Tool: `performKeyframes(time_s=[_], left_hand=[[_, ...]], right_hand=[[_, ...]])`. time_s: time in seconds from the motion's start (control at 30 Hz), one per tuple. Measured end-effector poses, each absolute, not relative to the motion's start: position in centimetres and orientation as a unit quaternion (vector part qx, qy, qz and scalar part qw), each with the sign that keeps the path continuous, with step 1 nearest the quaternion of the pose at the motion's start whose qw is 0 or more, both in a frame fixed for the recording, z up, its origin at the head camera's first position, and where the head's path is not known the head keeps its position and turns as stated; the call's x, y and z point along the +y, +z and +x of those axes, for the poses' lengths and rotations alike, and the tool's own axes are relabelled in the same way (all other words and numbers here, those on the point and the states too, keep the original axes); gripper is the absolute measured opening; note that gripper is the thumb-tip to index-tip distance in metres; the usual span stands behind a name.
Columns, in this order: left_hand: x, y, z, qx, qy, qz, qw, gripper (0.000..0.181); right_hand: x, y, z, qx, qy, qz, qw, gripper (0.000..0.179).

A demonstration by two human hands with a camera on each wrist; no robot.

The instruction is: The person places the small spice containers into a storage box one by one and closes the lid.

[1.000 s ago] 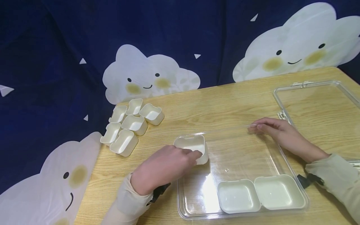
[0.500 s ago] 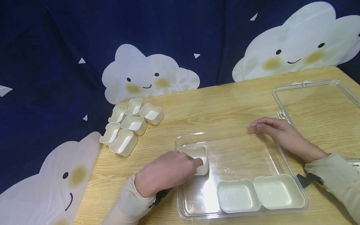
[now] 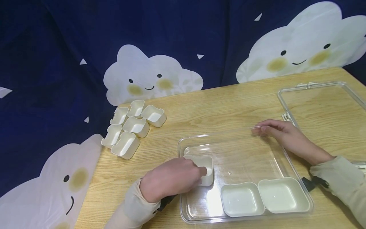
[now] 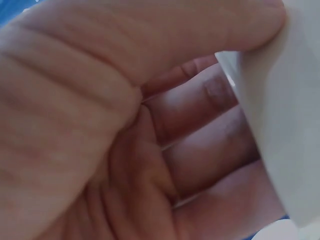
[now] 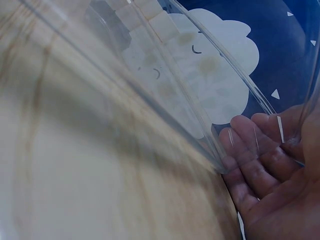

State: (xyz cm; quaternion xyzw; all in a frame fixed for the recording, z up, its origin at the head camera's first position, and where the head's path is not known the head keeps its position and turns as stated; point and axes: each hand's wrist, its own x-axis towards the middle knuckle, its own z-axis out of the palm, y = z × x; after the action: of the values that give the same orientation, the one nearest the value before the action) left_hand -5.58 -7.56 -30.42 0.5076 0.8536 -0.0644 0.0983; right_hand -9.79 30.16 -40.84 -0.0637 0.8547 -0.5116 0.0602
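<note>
My left hand (image 3: 174, 176) pinches the wall of a small white plastic bin (image 3: 206, 170) over the left side of a clear plastic box (image 3: 237, 152). In the left wrist view the thumb lies on one face of the bin's white wall (image 4: 285, 125) and the fingers go behind it. At the box's far right corner, my right hand (image 3: 281, 135) grips the rim, thumb on the near side and fingers outside, as the right wrist view also shows. Two white bins, a left one (image 3: 243, 200) and a right one (image 3: 284, 195), sit side by side along the box's near wall.
Several more white bins (image 3: 125, 144) with notched rims stand grouped at the table's far left. A clear lid (image 3: 323, 121) with white latches lies at the right, beyond the right hand. Behind the wooden table (image 3: 217, 108) hangs a dark blue cloth (image 3: 171, 25) with cloud faces.
The left hand has brought its bin nearer to me, from the box's far left corner down along the left side. My right hand has stayed at the corner.
</note>
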Motion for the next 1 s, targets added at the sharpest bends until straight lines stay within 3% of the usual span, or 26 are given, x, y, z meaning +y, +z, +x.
performKeyframes(time_s=[0.3, 0.77, 1.0], left_hand=[[-7.0, -30.8, -5.2, 0.850, -0.075, 0.503, 0.140, 0.015], [-6.7, -31.2, -4.9, 0.840, -0.074, 0.513, 0.160, 0.016], [-6.5, -31.6, -4.9, 0.836, -0.049, 0.516, 0.180, 0.027]], right_hand=[[30.2, -40.9, -9.7, 0.857, -0.509, -0.062, 0.055, 0.031], [30.2, -40.9, -9.8, 0.859, -0.504, -0.062, 0.057, 0.030], [30.2, -40.9, -9.8, 0.860, -0.503, -0.063, 0.057, 0.030]])
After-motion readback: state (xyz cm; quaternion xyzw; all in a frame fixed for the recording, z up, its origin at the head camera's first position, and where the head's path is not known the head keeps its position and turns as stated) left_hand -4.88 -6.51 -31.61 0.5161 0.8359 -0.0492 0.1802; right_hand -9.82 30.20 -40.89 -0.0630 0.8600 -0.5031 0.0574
